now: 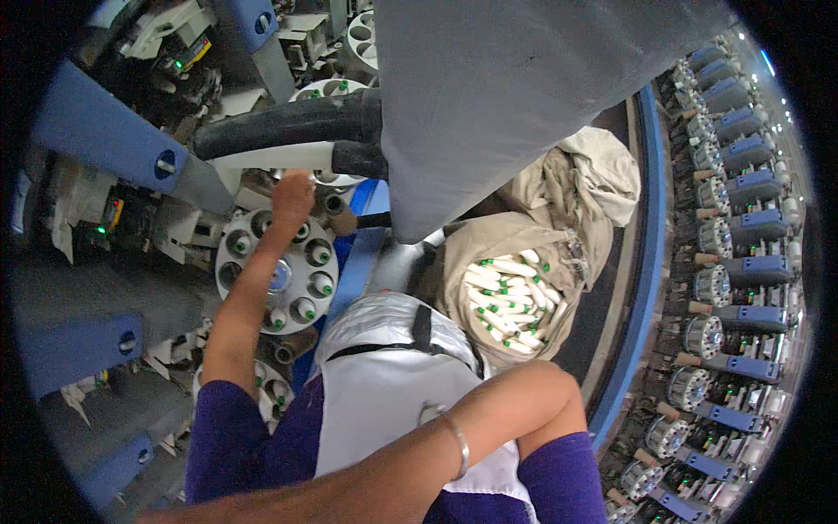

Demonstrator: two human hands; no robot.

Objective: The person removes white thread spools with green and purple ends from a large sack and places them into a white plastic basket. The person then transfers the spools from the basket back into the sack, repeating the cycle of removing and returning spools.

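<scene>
1. Toward nine o'clock, a round white tray (301, 272) holds green-tipped bobbins (320, 254) spaced around its ring.
2. Toward three o'clock, an open beige sack (524, 229) holds loosely heaped white bobbins (513, 301) with green ends.

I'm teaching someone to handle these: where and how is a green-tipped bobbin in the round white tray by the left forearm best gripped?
Probably pinched by its green tip, from above: the bobbin stands end-on in a pocket of the round white tray, which surrounds its sides, while the narrow tip faces up towards the camera.
</scene>
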